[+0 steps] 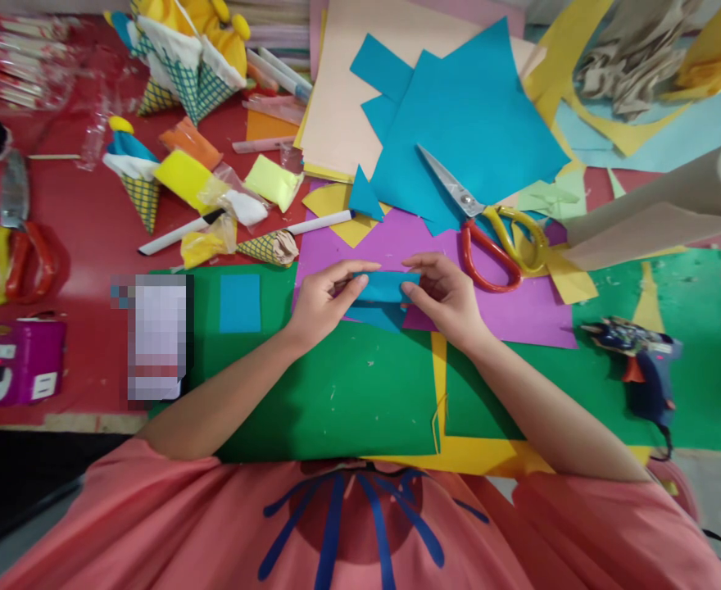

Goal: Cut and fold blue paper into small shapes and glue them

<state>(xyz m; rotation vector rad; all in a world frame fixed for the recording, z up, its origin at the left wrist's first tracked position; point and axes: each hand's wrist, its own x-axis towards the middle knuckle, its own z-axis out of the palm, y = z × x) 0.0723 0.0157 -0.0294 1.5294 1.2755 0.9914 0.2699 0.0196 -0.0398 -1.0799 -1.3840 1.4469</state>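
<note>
A small piece of blue paper (380, 292) is held between both hands over the purple sheet (397, 246) and the green sheet (348, 385). My left hand (324, 297) pinches its left end with thumb and fingers. My right hand (442, 293) pinches its right end; the paper looks folded over. A cut blue rectangle (240, 302) lies flat on the green sheet to the left of my left hand. Red-and-yellow-handled scissors (489, 225) rest just beyond my right hand, on a big blue sheet (477, 123).
A blue glue gun (640, 365) stands on green paper at the right. Paper cones (142, 192), a white marker (179, 233) and wrapped scraps lie at the back left. A second pair of scissors (10, 246) and a purple device (16, 360) sit far left. Loose paper sheets cover the back.
</note>
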